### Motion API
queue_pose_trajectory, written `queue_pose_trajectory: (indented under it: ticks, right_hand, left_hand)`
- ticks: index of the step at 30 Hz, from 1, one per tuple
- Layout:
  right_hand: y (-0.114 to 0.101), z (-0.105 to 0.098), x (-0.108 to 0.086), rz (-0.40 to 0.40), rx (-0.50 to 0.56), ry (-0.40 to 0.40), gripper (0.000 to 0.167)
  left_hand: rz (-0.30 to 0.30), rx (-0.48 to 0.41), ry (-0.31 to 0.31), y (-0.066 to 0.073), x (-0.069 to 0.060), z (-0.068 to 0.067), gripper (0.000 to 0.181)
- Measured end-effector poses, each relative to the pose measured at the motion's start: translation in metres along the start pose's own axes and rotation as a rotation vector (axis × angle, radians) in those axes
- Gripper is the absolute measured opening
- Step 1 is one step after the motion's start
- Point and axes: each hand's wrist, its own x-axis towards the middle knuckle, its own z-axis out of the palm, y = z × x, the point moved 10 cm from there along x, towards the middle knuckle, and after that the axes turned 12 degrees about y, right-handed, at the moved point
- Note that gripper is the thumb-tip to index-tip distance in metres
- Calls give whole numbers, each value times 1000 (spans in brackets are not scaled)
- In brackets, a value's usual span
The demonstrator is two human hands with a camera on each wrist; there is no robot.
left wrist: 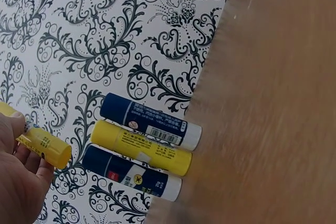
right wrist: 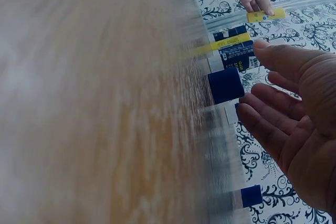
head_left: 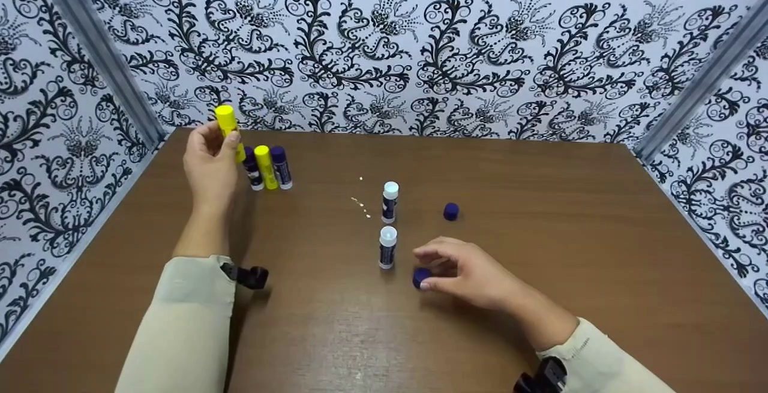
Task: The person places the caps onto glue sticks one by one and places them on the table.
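Observation:
At the far left, my left hand (head_left: 211, 168) grips a yellow glue stick (head_left: 225, 118), raised above the table and slightly tilted. Beside it stands a row of capped glue sticks: a dark blue one (head_left: 254, 172), a yellow one (head_left: 266, 168) and another dark blue one (head_left: 281, 168). My right hand (head_left: 480, 273) is low beside a blue cap (head_left: 421, 278) on the table. In the right wrist view its thumb and fingers are spread apart around the cap (right wrist: 226, 85), without gripping it. Left of this hand stand two uncapped glue sticks, a near one (head_left: 387, 254) and a far one (head_left: 389, 208).
A second blue cap (head_left: 451, 212) sits on the brown table (head_left: 336, 321), right of the far uncapped glue stick. Small white crumbs (head_left: 360, 204) lie left of that stick. Patterned walls (head_left: 384, 51) enclose the table at the back and both sides.

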Motion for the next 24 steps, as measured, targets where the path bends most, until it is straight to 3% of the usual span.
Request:
queue_pose_trajectory:
  ticks: [4, 15, 19, 24]
  right_hand:
    - [0, 0, 0, -6, -4, -6, 47]
    - [2, 4, -1, 13, 14, -26, 46]
    - [2, 5, -1, 15, 20, -32, 45]
    - [3, 6, -1, -1, 9, -39, 42]
  left_hand:
    - [-39, 36, -10, -8, 3, -1, 41]
    - [-113, 67, 57, -29, 10, -10, 41]
    - [-156, 51, 77, -37, 11, -13, 40]
    - [-253, -26, 101, -51, 11, -15, 39]
